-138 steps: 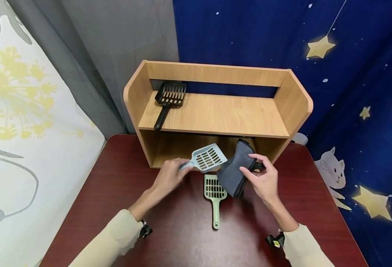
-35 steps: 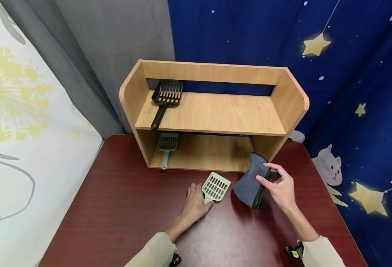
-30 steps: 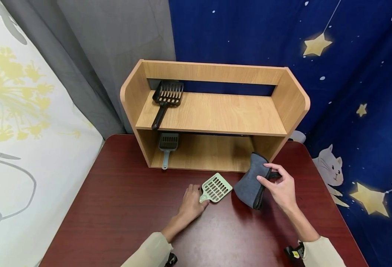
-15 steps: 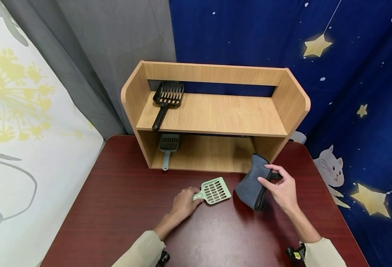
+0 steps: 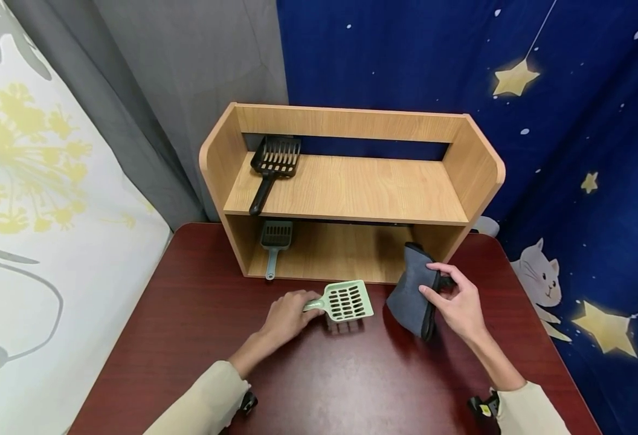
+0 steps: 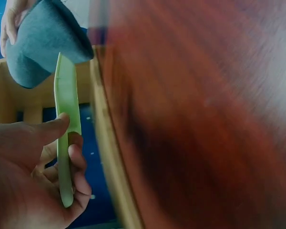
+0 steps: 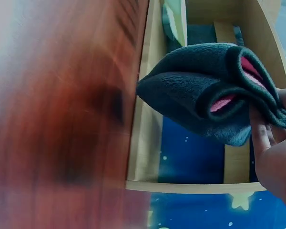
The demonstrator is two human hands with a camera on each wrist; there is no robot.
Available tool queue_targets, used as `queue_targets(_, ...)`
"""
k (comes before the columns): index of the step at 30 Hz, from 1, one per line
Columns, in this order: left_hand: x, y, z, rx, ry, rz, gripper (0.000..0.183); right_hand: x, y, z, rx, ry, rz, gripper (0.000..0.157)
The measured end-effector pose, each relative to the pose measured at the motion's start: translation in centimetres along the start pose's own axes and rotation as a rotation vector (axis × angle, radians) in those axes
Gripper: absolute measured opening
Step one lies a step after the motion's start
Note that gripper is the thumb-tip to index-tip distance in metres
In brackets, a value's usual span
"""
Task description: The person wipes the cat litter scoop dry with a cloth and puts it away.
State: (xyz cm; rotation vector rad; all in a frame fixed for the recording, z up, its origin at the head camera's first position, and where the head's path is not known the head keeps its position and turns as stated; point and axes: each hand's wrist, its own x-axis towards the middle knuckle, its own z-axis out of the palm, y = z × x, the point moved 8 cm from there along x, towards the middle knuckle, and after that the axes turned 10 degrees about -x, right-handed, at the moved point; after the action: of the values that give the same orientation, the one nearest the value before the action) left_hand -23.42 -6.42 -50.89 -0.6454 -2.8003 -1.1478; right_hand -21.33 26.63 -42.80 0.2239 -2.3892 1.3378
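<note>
My left hand [image 5: 289, 315] grips the handle of a pale green cat litter scoop [image 5: 347, 301], thumb on one side and fingers curled round the other in the left wrist view. Its slotted head points right, and a shadow below shows it is off the table. On the right, my right hand [image 5: 459, 302] pinches a folded dark grey cloth [image 5: 412, 296] between thumb and fingers. The right wrist view shows the cloth's rolled folds with bits of pink [image 7: 224, 102] inside. The cloth hangs just in front of the shelf's lower right opening.
A two-tier wooden shelf [image 5: 362, 184] stands at the back of the dark red table [image 5: 341, 386]. A black litter scoop [image 5: 277, 160] lies on its upper left, a blue-grey litter scoop [image 5: 277, 237] on its lower left with the handle toward me. Curtains hang behind.
The blue-grey scoop went from my left hand to the lower shelf. That hand then took the green scoop, turned it sideways and lifted it. The cloth moved right earlier and has since shifted slightly.
</note>
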Motion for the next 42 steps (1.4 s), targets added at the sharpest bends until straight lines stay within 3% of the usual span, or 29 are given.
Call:
queue_targets(5,0.4,1.5,-1.4,0.001,-0.032,0.055,0.021,1.3,1.7,1.3,0.019,-0.097,-0.093,0.049)
queue_targets(9,0.6,2.6,-2.3,-0.016,-0.050,0.084,0.022,2.2,1.7,2.6,0.062,-0.189,-0.142,0.049)
queue_targets(14,0.9,4.1,-2.4,-0.069,-0.144,0.136,0.025,3.1,2.0,4.5,0.139,-0.317,-0.120,0.044)
queue_targets(18,0.9,5.0,-2.2,-0.078,-0.220,0.173,0.027,3.1,1.8,6.3,0.285,-0.490,-0.072,0.040)
queue_targets(21,0.9,5.5,-2.1,-0.075,-0.249,0.191,0.026,2.9,1.2,7.8,0.400,-0.630,-0.035,0.039)
queue_targets(25,0.9,6.2,-2.0,-0.092,-0.259,0.212,0.023,3.1,0.0,9.2,0.433,-0.734,-0.047,0.037)
queue_targets(34,0.9,7.2,-2.3,-0.092,-0.200,0.234,0.017,4.0,-1.6,10.1,0.290,-0.725,-0.146,0.036)
queue_targets(42,0.5,5.7,-3.5,-0.071,-0.153,0.239,0.020,3.6,-0.8,6.8,0.199,-0.673,-0.124,0.036)
